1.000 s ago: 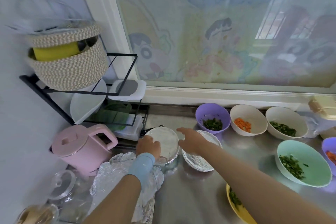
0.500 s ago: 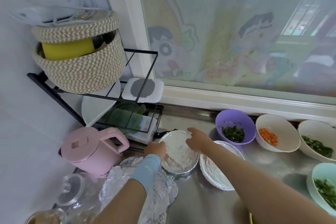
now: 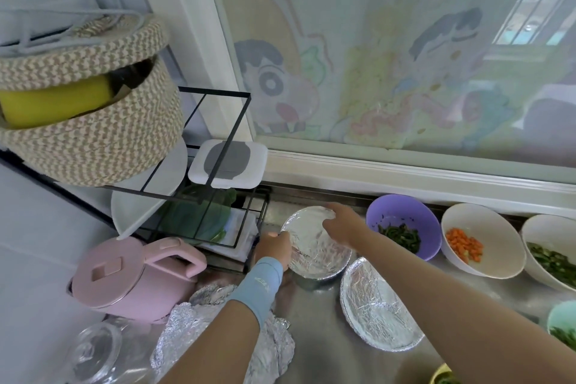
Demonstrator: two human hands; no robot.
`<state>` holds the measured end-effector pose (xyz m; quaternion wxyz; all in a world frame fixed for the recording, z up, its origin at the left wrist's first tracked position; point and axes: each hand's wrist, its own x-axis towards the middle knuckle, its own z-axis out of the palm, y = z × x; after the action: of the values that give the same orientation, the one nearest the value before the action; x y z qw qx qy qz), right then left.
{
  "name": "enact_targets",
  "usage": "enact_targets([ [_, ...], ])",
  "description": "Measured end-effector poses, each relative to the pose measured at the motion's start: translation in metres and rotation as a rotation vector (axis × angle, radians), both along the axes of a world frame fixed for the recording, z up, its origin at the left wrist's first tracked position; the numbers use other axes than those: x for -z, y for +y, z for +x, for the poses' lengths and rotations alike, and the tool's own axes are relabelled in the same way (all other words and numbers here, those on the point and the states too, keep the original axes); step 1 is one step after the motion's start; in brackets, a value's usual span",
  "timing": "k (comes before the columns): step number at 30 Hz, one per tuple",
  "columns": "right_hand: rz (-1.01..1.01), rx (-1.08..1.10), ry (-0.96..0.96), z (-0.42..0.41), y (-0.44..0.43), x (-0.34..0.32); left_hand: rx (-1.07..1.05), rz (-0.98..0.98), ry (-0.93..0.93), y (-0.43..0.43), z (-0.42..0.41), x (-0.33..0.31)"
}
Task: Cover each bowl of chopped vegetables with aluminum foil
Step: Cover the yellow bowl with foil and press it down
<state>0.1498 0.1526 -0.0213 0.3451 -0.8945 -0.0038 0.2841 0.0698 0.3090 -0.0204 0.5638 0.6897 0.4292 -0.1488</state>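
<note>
Two foil-covered bowls sit on the steel counter: a far one (image 3: 314, 246) and a near one (image 3: 378, 312). My left hand (image 3: 272, 248) grips the far bowl's left rim. My right hand (image 3: 341, 221) rests on its far right edge, fingers spread over the foil. To the right stand uncovered bowls: a purple one (image 3: 402, 212) with chopped greens, a white one (image 3: 486, 227) with carrot pieces, and another white one (image 3: 548, 231) with greens. A mint bowl (image 3: 561, 316) and a yellow bowl (image 3: 441, 376) peek in at the right and bottom edges.
Crumpled loose foil (image 3: 218, 333) lies under my left forearm. A pink kettle (image 3: 134, 277) and a glass lid (image 3: 96, 352) sit at the left. A black wire rack (image 3: 218, 146) holds a woven basket (image 3: 90, 121), plates and a white box. The window sill (image 3: 405, 174) runs behind the bowls.
The camera has shifted left and closer. My right hand slid toward the far right rim of the foil-covered bowl; my left hand stays at its left rim.
</note>
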Motion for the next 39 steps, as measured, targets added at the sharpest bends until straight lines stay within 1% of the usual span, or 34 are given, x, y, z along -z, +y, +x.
enact_targets([
  [4,-0.031,-0.005,-0.026,0.019,-0.004,0.002,-0.076,-0.066,-0.072,-0.012,0.013,-0.017],
  [9,0.019,0.028,-0.047,0.033,-0.008,-0.006,-0.121,-0.202,-0.121,-0.014,0.024,-0.012],
  [13,0.017,0.01,-0.06,0.031,-0.013,-0.014,-0.059,-0.176,-0.124,-0.011,0.027,-0.005],
  [16,-0.014,0.031,-0.124,0.019,-0.022,-0.02,-0.005,-0.169,-0.06,-0.009,0.024,0.007],
  [20,0.029,0.173,-0.248,-0.012,-0.049,-0.03,-0.039,-0.16,0.026,-0.015,0.014,0.021],
  [22,-0.03,0.202,-0.297,-0.033,-0.067,-0.031,-0.025,-0.157,0.07,-0.027,0.005,0.021],
  [23,-0.08,0.208,-0.317,-0.044,-0.076,-0.029,0.005,-0.174,0.102,-0.036,-0.002,0.018],
  [26,-0.196,0.295,-0.366,-0.072,-0.097,-0.019,0.19,-0.216,0.204,-0.064,-0.023,0.003],
  [29,-0.239,0.418,-0.346,-0.099,-0.109,-0.012,0.338,-0.188,0.215,-0.081,-0.035,0.001],
  [32,-0.285,0.459,-0.281,-0.12,-0.113,-0.004,0.405,-0.207,0.189,-0.087,-0.042,0.003],
  [36,-0.197,0.539,-0.123,-0.135,-0.112,0.001,0.423,-0.247,0.156,-0.09,-0.049,0.005],
  [39,-0.152,0.549,-0.087,-0.14,-0.109,-0.003,0.423,-0.196,0.17,-0.083,-0.051,0.006],
])
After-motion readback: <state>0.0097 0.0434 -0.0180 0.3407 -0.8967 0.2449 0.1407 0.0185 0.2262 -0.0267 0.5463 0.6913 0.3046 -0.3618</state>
